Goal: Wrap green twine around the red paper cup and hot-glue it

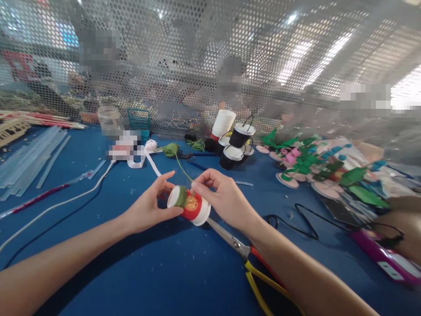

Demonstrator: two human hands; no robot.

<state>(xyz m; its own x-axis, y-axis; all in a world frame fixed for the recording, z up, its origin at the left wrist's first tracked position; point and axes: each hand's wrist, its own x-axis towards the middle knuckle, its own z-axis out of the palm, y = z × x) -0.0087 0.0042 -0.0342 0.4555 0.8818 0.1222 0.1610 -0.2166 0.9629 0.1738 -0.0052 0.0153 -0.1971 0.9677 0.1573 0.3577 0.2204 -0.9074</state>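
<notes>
Head: left hand (pixel 151 203) half-curled around cup (pixel 197 210), right hand (pixel 226 195) pinched on yarn (pixel 180 197).

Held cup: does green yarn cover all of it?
No, green yarn wraps only part of the cup, leaving red and white showing.

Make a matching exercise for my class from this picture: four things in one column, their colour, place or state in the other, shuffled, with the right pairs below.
Things
1. Paper cup
2. Scissors
3. Yarn ball
4. Power strip

Descriptions
A. Purple and white, toward the right edge
B. Green, lying beyond the cup
C. In the left hand, with green yarn wound round it
D. Yellow and red on the handles

Pairs: 1-C, 2-D, 3-B, 4-A
</notes>
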